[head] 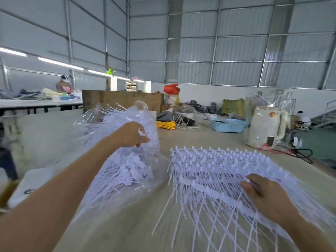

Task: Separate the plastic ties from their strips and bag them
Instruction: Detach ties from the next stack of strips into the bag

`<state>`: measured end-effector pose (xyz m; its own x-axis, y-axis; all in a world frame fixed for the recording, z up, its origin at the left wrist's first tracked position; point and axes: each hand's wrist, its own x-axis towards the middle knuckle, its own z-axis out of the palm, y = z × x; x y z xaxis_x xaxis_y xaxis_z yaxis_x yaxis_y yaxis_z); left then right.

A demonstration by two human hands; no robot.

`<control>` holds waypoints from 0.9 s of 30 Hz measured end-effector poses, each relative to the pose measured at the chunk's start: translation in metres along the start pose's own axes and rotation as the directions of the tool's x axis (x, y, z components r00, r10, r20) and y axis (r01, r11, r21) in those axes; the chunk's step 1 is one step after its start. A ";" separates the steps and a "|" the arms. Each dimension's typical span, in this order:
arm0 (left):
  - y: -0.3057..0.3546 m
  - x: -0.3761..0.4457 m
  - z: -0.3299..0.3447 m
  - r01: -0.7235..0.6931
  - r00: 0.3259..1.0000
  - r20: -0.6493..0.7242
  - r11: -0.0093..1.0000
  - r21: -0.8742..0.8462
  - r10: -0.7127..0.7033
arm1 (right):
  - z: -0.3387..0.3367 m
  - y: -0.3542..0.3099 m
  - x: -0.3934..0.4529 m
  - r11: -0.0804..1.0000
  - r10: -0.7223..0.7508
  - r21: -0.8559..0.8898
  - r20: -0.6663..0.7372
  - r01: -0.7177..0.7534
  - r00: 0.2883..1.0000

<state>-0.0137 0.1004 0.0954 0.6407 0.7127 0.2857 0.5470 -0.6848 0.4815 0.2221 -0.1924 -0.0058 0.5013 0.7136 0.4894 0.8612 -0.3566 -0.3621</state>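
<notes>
A clear plastic bag [101,120] stuffed with loose white plastic ties [127,170] lies on the table left of centre. My left hand [130,134] is over the bag's opening, fingers curled round a small bunch of white ties. To the right, a stack of white ties still joined on their strips [209,171] fans out over the tabletop. My right hand [265,195] rests on the stack's near right part, thumb and fingers pinching some of its ties.
The beige table [145,224] carries a blue basket [228,125], yellow cable [165,124], a cream appliance in plastic wrap [267,128] and black cords at the far right. A wooden board [123,99] stands behind the bag. Another person sits at a far left table.
</notes>
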 end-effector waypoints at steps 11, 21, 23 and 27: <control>-0.078 -0.002 0.054 0.131 0.966 0.146 0.889 0.440 -0.214 | 0.001 -0.002 0.001 0.999 -0.031 -0.017 -0.002 0.031 1.000; 0.048 -0.036 0.058 -0.140 0.987 -0.002 0.872 0.469 0.160 | -0.007 -0.006 0.002 0.992 0.060 0.118 -0.074 -0.051 0.996; 0.078 -0.061 0.089 -0.404 0.915 0.111 0.884 0.234 0.389 | -0.012 -0.007 0.002 0.971 0.035 0.239 -0.116 -0.006 0.993; 0.100 -0.084 0.142 -0.614 0.728 0.491 0.774 0.156 0.478 | -0.028 -0.005 0.001 0.857 0.059 0.504 -0.303 0.108 0.951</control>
<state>0.0639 -0.0497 0.0023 0.9927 0.1167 0.0320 0.1143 -0.9911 0.0682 0.2207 -0.2072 0.0182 0.5528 0.4751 0.6846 0.7496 0.0754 -0.6576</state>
